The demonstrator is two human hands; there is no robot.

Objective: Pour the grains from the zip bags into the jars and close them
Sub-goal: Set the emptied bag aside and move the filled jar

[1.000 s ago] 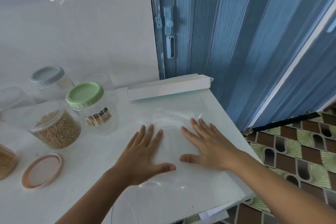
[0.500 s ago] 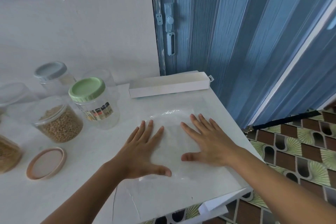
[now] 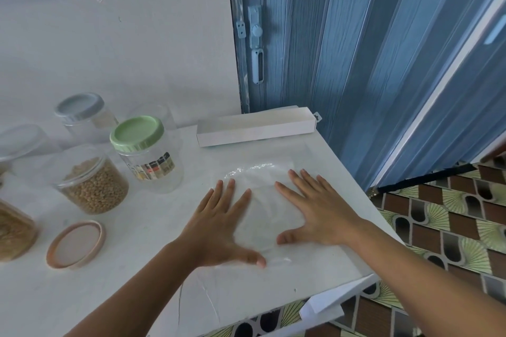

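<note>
Brown-grain jar (image 3: 13,230) cut off (left edge).

Soft, even daylight, faint shadows; glare on the clear plastic bag (image 3: 257,169); door (image 3: 356,63) lines bow at the edges.

My left hand (image 3: 219,223) lies palm down with fingers straight and slightly spread, thumb (image 3: 253,259) stretched out to the right; its bare forearm (image 3: 131,293) comes in from the lower left. My right hand (image 3: 319,212) lies palm down just beside it, fingers straight and fanned away from me, thumb (image 3: 290,238) pointing left toward the other hand. Right forearm (image 3: 427,282) enters from the lower right corner; the two hands are near but apart.
</note>
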